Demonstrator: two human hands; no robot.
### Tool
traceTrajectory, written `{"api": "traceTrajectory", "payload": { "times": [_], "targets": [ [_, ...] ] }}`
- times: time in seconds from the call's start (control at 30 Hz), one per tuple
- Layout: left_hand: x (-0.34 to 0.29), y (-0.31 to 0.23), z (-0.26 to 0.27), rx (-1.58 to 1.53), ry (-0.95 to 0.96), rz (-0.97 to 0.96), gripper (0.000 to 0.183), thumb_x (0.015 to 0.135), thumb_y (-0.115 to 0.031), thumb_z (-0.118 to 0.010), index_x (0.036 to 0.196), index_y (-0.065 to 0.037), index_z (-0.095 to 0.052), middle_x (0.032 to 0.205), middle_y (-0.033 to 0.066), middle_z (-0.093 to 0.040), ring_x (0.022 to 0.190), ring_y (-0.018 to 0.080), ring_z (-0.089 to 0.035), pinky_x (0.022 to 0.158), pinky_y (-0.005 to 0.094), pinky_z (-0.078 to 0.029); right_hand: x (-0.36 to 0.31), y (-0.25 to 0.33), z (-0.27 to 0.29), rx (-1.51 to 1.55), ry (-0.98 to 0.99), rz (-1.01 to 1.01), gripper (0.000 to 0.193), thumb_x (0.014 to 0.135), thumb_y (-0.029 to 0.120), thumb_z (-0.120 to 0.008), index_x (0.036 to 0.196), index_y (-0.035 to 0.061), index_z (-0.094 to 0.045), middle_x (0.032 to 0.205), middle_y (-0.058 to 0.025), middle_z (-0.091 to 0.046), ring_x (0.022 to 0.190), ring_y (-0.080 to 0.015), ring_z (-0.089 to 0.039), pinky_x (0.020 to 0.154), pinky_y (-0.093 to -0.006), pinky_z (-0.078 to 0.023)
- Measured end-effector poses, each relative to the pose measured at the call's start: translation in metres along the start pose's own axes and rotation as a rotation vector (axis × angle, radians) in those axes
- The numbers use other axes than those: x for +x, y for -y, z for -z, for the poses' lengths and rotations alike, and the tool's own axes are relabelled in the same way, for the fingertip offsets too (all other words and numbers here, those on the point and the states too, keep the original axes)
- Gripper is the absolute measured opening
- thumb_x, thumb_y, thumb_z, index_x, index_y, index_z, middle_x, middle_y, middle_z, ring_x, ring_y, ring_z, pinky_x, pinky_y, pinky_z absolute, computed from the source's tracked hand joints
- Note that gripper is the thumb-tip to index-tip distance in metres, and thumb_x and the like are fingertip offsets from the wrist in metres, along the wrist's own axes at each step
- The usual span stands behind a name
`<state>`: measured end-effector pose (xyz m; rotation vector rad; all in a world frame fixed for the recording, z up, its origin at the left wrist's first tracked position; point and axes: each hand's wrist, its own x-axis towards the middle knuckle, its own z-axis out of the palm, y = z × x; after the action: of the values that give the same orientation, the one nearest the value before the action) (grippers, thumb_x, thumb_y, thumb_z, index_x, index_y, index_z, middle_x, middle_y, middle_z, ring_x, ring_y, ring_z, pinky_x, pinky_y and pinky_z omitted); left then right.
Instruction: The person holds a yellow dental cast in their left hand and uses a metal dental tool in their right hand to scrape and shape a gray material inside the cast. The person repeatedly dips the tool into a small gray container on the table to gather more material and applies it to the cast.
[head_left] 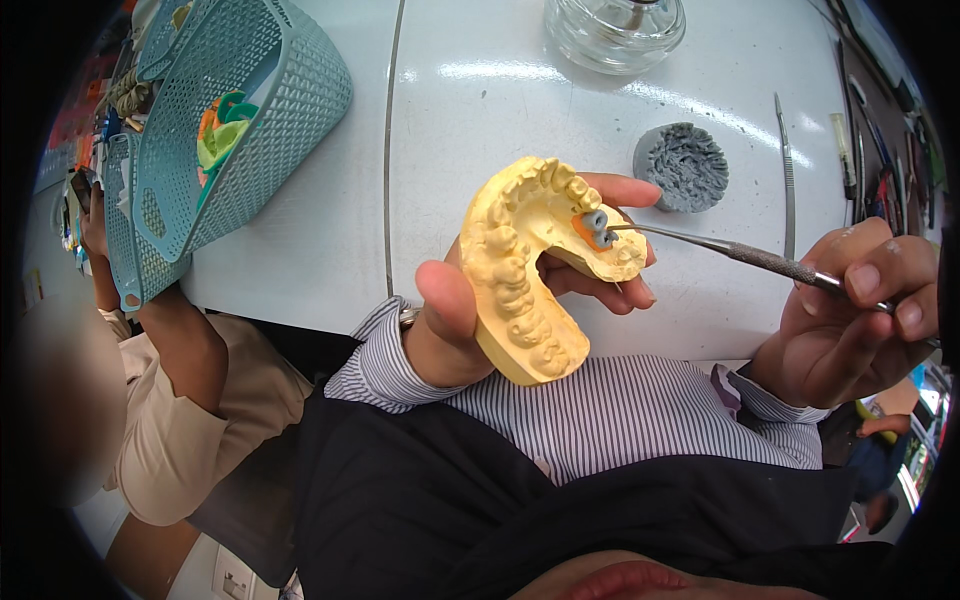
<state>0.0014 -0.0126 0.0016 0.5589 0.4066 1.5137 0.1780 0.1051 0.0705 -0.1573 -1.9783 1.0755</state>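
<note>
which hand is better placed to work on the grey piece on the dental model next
Probably the right hand: it grips the slim metal tool, whose tip is at the grey piece. The left hand is occupied holding the yellow dental model.

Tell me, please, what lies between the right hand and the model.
In the head view, a metal tool spans this stretch, from the right hand to a grey piece on the model.

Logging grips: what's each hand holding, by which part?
Left hand: yellow dental model, by its underside and outer edge. Right hand: metal tool, by its handle.
</note>
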Motion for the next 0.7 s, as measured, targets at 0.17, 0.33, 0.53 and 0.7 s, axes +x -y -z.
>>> {"api": "traceTrajectory", "payload": {
  "times": [0.17,0.33,0.53,0.7],
  "targets": [
    [-0.0003,-0.0011,-0.0025,0.015,-0.030,0.013,0.101,0.057,-0.073,-0.044,0.118,0.007,-0.030,0.118,0.0283,-0.033,0.088,0.0290,-0.056,0.071,0.0342,-0.050,0.0002,-0.0003,0.0002,0.002,-0.003,0.001,0.011,0.085,0.007,-0.042,0.089,0.0092,-0.032,0.083,-0.0090,-0.044,0.054,-0.0112,-0.039,0.043,-0.0176,-0.032],
    [0.0008,0.0001,-0.0015,-0.018,-0.020,-0.002,0.102,0.056,-0.073,-0.045,0.117,0.007,-0.031,0.118,0.0282,-0.034,0.088,0.0289,-0.056,0.072,0.0345,-0.050,0.0000,-0.0007,0.0005,-0.002,-0.008,0.003,0.011,0.084,0.006,-0.042,0.088,0.0094,-0.032,0.083,-0.0088,-0.044,0.053,-0.0111,-0.039,0.043,-0.0175,-0.032],
    [0.0008,0.0024,0.0019,-0.043,0.004,-0.013,0.104,0.053,-0.075,-0.046,0.116,0.007,-0.033,0.117,0.0265,-0.036,0.088,0.0280,-0.056,0.072,0.0342,-0.050,-0.0007,-0.0017,0.0005,-0.011,-0.012,0.005,0.012,0.084,0.006,-0.042,0.087,0.0097,-0.031,0.083,-0.0086,-0.043,0.053,-0.0111,-0.038,0.043,-0.0174,-0.032],
    [0.0003,-0.0060,-0.0025,0.041,-0.019,0.082,0.104,0.053,-0.075,-0.045,0.116,0.006,-0.033,0.117,0.0243,-0.038,0.089,0.0262,-0.056,0.073,0.0332,-0.049,-0.0007,0.0012,-0.0020,0.004,-0.044,-0.009,0.013,0.083,0.006,-0.043,0.086,0.0093,-0.030,0.082,-0.0080,-0.042,0.052,-0.0110,-0.038,0.043,-0.0171,-0.033]
  ]
}}
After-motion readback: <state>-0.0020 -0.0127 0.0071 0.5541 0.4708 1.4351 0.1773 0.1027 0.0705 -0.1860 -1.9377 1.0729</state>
